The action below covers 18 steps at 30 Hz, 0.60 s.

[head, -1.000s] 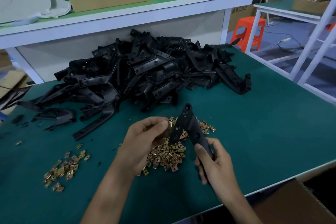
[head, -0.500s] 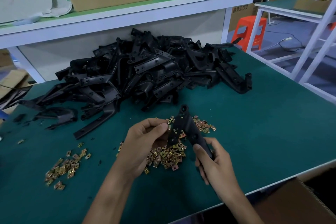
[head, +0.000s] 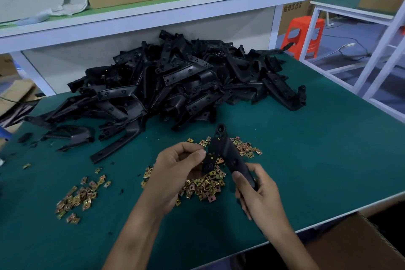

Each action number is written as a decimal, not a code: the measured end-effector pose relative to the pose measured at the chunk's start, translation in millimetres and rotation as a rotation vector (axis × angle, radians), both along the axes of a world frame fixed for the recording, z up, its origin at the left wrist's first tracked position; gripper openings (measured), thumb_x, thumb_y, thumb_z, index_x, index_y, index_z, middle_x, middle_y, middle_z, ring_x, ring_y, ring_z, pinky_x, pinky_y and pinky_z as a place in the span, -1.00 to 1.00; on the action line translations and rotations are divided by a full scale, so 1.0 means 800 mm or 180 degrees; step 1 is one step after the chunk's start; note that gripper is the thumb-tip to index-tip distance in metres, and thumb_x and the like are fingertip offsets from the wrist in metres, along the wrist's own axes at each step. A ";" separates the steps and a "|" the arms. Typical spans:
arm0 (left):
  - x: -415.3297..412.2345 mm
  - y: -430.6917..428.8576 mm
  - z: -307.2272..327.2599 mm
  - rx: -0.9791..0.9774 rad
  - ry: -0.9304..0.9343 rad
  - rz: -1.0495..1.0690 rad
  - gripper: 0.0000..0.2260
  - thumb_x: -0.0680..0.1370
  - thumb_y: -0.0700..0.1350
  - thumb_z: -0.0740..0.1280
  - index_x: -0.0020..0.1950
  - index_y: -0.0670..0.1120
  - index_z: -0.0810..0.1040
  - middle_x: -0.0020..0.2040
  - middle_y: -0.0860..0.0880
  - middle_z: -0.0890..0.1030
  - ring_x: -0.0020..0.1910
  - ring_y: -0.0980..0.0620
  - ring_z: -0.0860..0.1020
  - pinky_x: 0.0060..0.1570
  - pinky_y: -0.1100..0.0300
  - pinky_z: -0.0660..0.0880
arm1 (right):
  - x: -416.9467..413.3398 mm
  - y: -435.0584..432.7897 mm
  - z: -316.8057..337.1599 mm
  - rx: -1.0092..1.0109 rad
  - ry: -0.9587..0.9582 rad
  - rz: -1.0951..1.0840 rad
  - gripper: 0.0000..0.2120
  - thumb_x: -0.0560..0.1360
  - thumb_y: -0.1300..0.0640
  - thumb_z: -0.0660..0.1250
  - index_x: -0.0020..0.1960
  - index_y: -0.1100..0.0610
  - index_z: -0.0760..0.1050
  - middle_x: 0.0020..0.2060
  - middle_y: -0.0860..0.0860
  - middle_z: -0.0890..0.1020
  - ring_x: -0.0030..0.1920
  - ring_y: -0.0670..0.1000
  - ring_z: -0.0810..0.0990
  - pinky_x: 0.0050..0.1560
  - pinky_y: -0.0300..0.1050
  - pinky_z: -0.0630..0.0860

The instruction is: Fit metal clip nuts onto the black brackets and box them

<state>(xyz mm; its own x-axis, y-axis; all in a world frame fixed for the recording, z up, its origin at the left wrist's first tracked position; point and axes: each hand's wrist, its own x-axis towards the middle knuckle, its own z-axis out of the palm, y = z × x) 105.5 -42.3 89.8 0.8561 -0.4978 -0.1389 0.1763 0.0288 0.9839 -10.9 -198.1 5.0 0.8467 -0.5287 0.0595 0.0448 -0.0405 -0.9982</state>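
Green desk top, with a big heap of black brackets at the back. Not much has changed since a moment ago. One black bracket stays up over the gold clip nuts, its tip leaning a bit more left. The right hand wraps round its low end. The left hand, fingers curled, pinches its side. I cannot tell if a nut is in there.

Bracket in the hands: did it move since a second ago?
Hardly. The bracket tipped its top slightly toward the left hand, which pinches its side; the right hand keeps gripping its lower end. The clip nuts and bracket pile stayed put.
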 end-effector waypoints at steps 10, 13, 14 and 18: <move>-0.001 0.001 0.001 -0.0024 0.0024 0.0006 -0.95 0.56 -0.23 0.41 -0.04 -0.15 0.67 -0.08 -0.15 0.70 -0.13 -0.03 0.65 -0.13 0.15 0.64 | 0.001 -0.001 -0.002 -0.0103 0.0044 -0.0016 -0.94 0.63 0.04 0.35 -0.03 -0.09 0.53 -0.41 0.06 0.57 -0.51 -0.03 0.42 -0.51 -0.17 0.35; 0.002 0.004 0.004 0.0161 -0.0154 -0.0042 -0.94 0.55 -0.24 0.43 -0.09 -0.12 0.70 -0.14 -0.13 0.70 -0.16 -0.04 0.66 -0.09 0.10 0.65 | 0.001 0.001 -0.002 -0.0242 0.0071 -0.0042 -0.96 0.62 0.02 0.36 -0.02 -0.09 0.52 -0.42 0.04 0.57 -0.51 -0.05 0.44 -0.49 -0.15 0.36; 0.003 0.005 0.005 0.0228 -0.0206 -0.0044 -0.94 0.55 -0.24 0.44 -0.09 -0.12 0.70 -0.14 -0.16 0.70 -0.16 -0.05 0.66 -0.09 0.08 0.65 | 0.001 0.002 -0.001 -0.0307 0.0090 -0.0057 -0.96 0.62 0.01 0.36 -0.01 -0.10 0.52 -0.43 0.03 0.57 -0.51 -0.05 0.44 -0.49 -0.15 0.36; 0.002 0.005 0.006 0.0400 -0.0296 -0.0192 -0.88 0.54 -0.26 0.45 0.06 -0.14 0.62 -0.13 -0.22 0.69 -0.17 -0.05 0.65 -0.15 0.19 0.62 | 0.001 0.005 0.000 -0.0518 0.0122 -0.0066 -0.94 0.60 -0.01 0.38 -0.01 -0.08 0.51 -0.42 0.02 0.58 -0.50 -0.06 0.45 -0.49 -0.16 0.38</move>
